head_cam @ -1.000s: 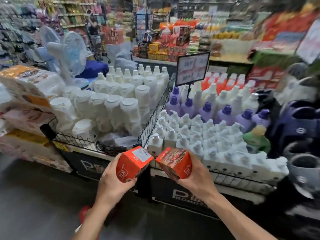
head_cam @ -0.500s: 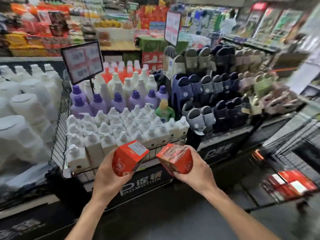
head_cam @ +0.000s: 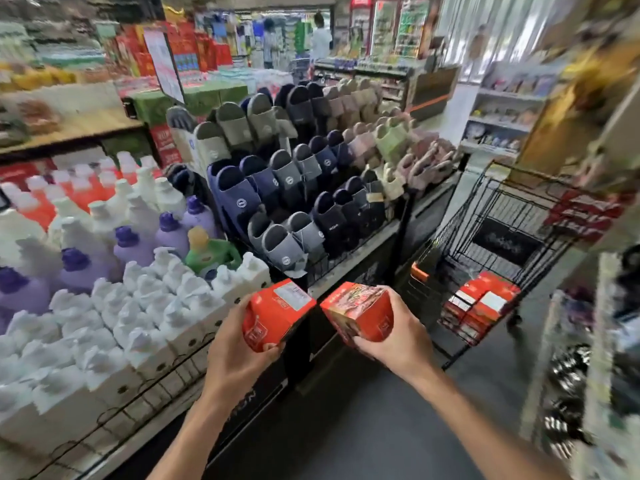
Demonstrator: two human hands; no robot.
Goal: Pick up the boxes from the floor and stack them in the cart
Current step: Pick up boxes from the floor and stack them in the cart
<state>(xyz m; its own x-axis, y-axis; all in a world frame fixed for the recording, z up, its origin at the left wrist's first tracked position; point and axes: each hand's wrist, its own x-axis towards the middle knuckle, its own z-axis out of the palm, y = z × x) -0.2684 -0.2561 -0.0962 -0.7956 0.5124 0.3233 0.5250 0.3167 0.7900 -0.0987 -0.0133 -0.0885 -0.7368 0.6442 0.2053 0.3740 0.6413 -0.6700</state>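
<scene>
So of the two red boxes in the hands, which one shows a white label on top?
The box in the left hand, the left box: a white label on its upper face. The right hand holds a box with printed artwork instead.

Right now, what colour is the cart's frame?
Black wire cart, with an orange corner bumper; head view shows it.

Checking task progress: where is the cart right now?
In the head view the cart stands at right, just past the slipper rack, with red boxes already stacked inside.
</scene>
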